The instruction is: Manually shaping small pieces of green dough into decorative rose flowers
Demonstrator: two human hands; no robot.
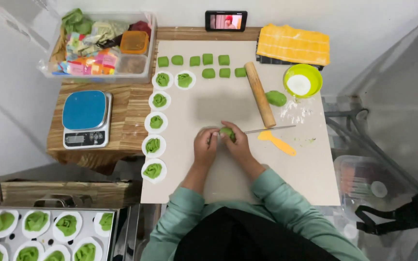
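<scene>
Both my hands meet at the middle of a beige mat (306, 169). My left hand (205, 145) and my right hand (237, 143) together pinch a small green dough piece (227, 132), which is partly hidden by my fingers. A thin metal stick (269, 129) lies just right of my right hand, beside a yellow scraper (277, 142). A wooden rolling pin (260, 94) lies diagonally above my hands.
Several shaped green dough pieces on white paper rounds (155, 145) line the mat's left edge; several green dough blocks (208, 59) sit at the top. A green flour bowl (303, 80), dough lump (276, 98), blue kitchen scale (86, 119), plastic bin (101, 46), phone (226, 21), steamer tray (44, 234).
</scene>
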